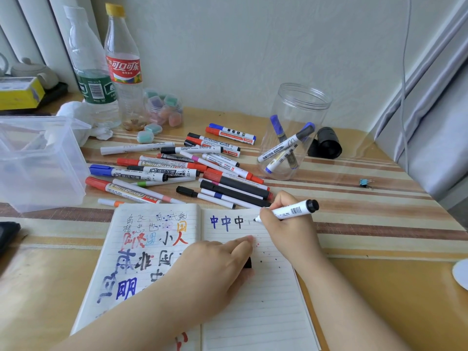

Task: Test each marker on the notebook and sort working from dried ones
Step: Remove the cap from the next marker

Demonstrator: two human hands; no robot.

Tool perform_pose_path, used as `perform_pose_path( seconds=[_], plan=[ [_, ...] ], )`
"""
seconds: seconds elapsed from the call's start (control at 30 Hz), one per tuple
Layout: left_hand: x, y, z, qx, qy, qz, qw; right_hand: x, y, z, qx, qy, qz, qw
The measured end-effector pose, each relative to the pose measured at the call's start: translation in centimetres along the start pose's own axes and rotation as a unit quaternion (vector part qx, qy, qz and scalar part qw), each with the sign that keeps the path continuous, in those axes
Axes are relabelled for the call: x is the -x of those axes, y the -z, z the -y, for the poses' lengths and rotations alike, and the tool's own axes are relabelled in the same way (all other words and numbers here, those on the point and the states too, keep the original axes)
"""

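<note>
An open lined notebook lies on the table in front of me, its left page full of coloured characters. My right hand grips a white marker with a black end, its black tip touching the right page beside three written characters. My left hand lies on the notebook's middle and holds a black cap under the palm. A heap of several markers lies behind the notebook. A clear round jar at the back right holds several markers.
A clear plastic box stands at the left. Two bottles and a small jar of coloured erasers stand at the back. A black lid lies right of the jar, and a small binder clip sits further right.
</note>
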State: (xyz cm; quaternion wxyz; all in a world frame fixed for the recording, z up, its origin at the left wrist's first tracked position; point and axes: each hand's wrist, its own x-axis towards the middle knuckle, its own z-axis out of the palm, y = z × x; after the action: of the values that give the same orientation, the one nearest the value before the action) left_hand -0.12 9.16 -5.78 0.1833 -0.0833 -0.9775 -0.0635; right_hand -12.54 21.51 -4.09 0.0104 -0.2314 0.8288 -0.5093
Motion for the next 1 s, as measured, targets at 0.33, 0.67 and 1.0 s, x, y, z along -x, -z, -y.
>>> perform_pose_path(
  seconds=[0.33,0.67,1.0],
  plan=[
    [-1.9,4.2,1.6,0.369,0.22,-0.051,0.902,0.3,1.8,4.3,-0.255,-0.019,0.05,0.965],
    [-0.4,7.2,0.5,0.446,0.201,-0.01,0.872,3.0,2.1,7.2,-0.229,0.032,0.106,0.967],
    [3.4,8.3,-1.6,0.381,0.187,-0.021,0.905,6.7,-0.5,8.0,-0.271,0.028,0.151,0.95]
  ],
)
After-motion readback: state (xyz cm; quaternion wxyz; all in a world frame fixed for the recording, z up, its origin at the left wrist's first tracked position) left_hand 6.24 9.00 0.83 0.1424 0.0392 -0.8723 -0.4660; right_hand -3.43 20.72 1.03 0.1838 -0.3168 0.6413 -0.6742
